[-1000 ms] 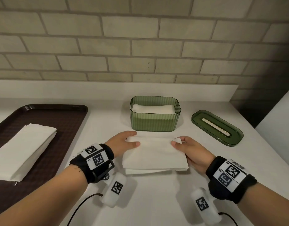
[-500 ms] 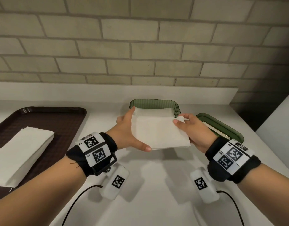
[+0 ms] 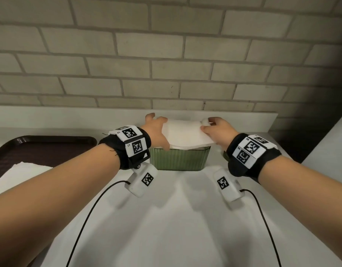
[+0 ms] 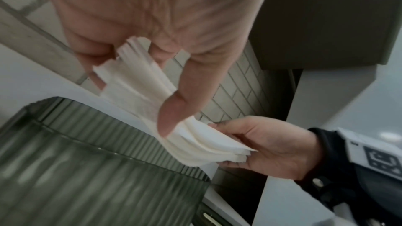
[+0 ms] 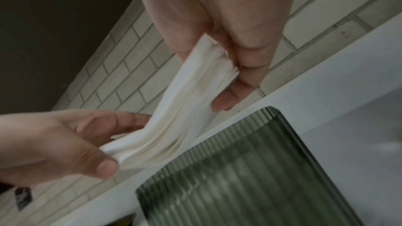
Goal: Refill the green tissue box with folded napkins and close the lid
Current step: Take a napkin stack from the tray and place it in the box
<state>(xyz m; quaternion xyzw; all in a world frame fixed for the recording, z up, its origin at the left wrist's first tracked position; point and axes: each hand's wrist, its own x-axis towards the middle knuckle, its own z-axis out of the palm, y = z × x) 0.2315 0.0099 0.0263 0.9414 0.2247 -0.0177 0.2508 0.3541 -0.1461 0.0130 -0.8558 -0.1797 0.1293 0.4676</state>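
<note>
A stack of folded white napkins (image 3: pixel 182 132) hangs just above the open green ribbed tissue box (image 3: pixel 179 158), sagging a little in the middle. My left hand (image 3: pixel 156 130) grips its left end, thumb below and fingers on top. My right hand (image 3: pixel 214 130) pinches the right end. The left wrist view has the napkin stack (image 4: pixel 191 137) over the box's rim (image 4: pixel 113 150); in the right wrist view the stack (image 5: pixel 180 118) hangs above the box (image 5: pixel 239 169). The green lid is almost wholly hidden behind my right wrist.
A dark brown tray (image 3: pixel 41 149) lies at the left with another pile of white napkins (image 3: pixel 17 176) on it. A brick wall (image 3: pixel 166 64) and a white ledge (image 3: pixel 70 116) stand right behind the box. A white unit (image 3: pixel 328 147) borders the counter on the right.
Both hands lifted the napkin stack off the counter and carried it forward, from in front of the box to just above its opening. The view has tilted nearer to the box.
</note>
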